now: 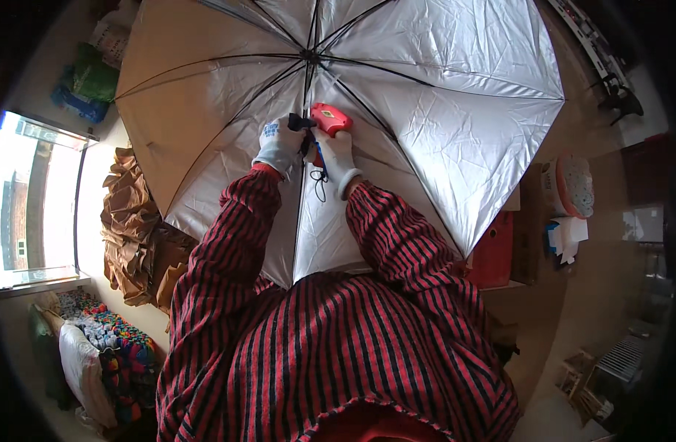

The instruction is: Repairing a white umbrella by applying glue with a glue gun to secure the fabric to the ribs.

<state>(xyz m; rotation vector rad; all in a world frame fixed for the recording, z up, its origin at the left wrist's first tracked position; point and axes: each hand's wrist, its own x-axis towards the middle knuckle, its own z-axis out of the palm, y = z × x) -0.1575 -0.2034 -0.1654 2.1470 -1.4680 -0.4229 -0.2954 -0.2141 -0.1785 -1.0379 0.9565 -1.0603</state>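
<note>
An open umbrella [456, 140] with a silvery underside and black ribs spreads in front of me, its inner side facing me. My left hand [280, 144], in a white glove, is closed at a black piece [301, 123] by the lower end of the umbrella's shaft. My right hand [336, 153], gloved too, is closed round a red hand-held tool [331, 118] with a small yellow label. Its head points up beside the black piece. A thin black cord loop [319, 193] hangs below the hands. My fingers hide much of the shaft's lower end.
Crumpled brown paper [128, 228] is piled at the left by a bright window [40, 199]. Colourful packed goods [110, 331] lie at the lower left. Green and blue bags [87, 81] stand at the upper left. A pink-rimmed tub [574, 186] and a red box [493, 250] are to the right.
</note>
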